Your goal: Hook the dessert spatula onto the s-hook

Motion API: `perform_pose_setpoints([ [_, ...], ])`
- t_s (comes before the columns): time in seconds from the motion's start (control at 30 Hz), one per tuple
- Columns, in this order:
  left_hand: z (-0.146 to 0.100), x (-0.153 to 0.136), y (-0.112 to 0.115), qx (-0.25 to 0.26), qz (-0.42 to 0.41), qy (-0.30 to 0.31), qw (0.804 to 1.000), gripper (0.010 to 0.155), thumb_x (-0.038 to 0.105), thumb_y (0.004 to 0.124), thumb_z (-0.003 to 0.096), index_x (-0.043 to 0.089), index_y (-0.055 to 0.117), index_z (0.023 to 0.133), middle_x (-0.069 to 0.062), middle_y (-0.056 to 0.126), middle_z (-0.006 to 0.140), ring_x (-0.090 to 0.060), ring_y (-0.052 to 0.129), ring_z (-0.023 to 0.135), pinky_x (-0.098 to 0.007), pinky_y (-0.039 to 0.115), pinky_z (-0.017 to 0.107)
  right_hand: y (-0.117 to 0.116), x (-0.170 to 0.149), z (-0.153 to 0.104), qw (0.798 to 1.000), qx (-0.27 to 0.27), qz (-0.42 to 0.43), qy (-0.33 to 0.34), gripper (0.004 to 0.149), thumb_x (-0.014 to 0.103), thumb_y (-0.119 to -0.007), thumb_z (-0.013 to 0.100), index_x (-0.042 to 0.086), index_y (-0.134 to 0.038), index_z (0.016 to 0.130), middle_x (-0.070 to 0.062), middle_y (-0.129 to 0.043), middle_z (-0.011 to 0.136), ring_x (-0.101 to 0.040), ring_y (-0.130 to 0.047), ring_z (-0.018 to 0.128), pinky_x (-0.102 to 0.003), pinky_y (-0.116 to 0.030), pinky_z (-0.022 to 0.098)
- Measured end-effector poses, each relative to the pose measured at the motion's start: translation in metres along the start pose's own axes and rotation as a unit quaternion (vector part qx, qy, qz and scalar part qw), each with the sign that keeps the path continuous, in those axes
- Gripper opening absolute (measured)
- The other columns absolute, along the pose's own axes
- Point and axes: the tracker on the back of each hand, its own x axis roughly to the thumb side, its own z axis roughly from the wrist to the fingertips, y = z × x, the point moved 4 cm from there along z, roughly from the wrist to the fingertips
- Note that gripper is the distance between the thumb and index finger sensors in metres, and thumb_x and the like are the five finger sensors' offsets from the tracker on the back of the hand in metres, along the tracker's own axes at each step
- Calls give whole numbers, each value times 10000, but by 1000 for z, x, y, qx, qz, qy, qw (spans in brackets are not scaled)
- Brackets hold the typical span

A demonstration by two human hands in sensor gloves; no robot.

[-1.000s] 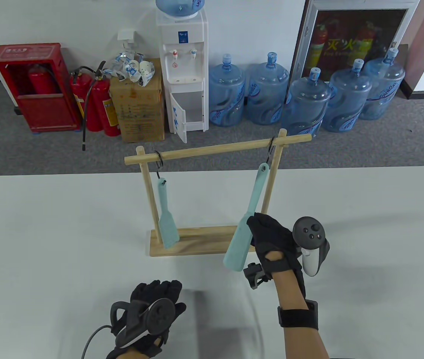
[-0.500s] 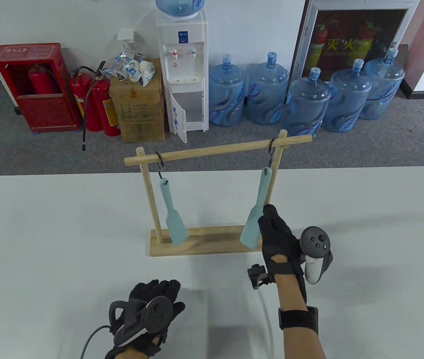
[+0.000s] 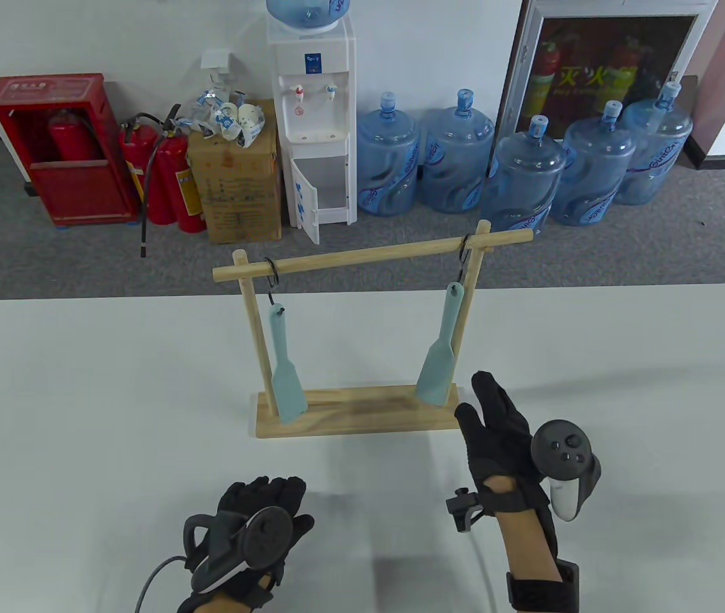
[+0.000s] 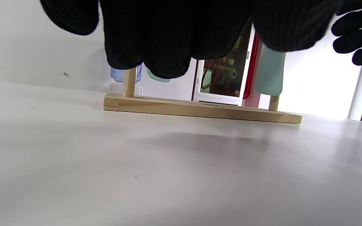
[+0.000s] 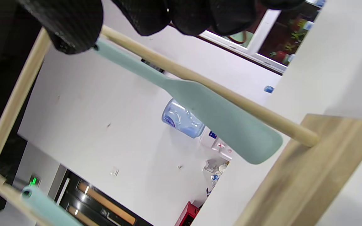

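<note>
Dessert spatula (image 3: 439, 357) hangs on s-hook (image 3: 462, 258) (free), beside empty right hand (image 3: 503, 440).

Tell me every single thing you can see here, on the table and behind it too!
Wooden rack: 1, light wood, on the white table.
S-hooks: 2, dark, on the rack's top bar, one near each end.
Dessert spatulas: 2, pale teal, one hanging from each hook.
Water dispenser: 1, white, by the back wall.
Water jugs: 5 on the floor, blue, right of the dispenser; another on top of it.
Cardboard box: 1, brown, left of the dispenser.
Fire extinguishers: 2, red, beside the box.
Red cabinet: 1, far left.
Left hand: black glove, low over the table.
Right hand: black glove, open, apart from the right spatula.
</note>
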Motion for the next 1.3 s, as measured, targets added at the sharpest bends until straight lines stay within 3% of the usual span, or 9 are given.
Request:
perform_pose_setpoints([
  [0.3,-1,1,1,1,3,1,1000,620,571,748,452,270,758,993,-85,906,943,-392,858,879,-624,599,698,-11,25,-46,992,31,-110,46,736,537,-715,476,195,-468,1080,-130,-392,1076,-444,-491,979,-647,-386,691],
  [0.6,-3,2,-2,9,1,3,1000,620,572,746,452,270,757,994,-85,905,944,-391,856,881,-625,595,700,-36,18,-76,971,67,-221,62,752,540,-726,472,192,-457,1083,-134,-363,1080,-449,-471,985,-649,-373,692],
  [1.13,-4,5,0,4,15,2,1000,619,574,744,453,273,756,994,-83,905,946,-390,857,880,-624,594,702,-52,-5,-89,932,110,-335,87,758,546,-737,463,206,-463,1082,-120,-363,1085,-435,-462,997,-651,-353,702],
  [1.3,-4,5,0,6,16,3,1000,619,574,744,452,273,757,992,-82,904,946,-390,857,880,-624,594,701,-54,-10,-88,930,115,-339,80,756,545,-737,462,204,-466,1080,-121,-368,1084,-437,-465,996,-650,-353,703],
])
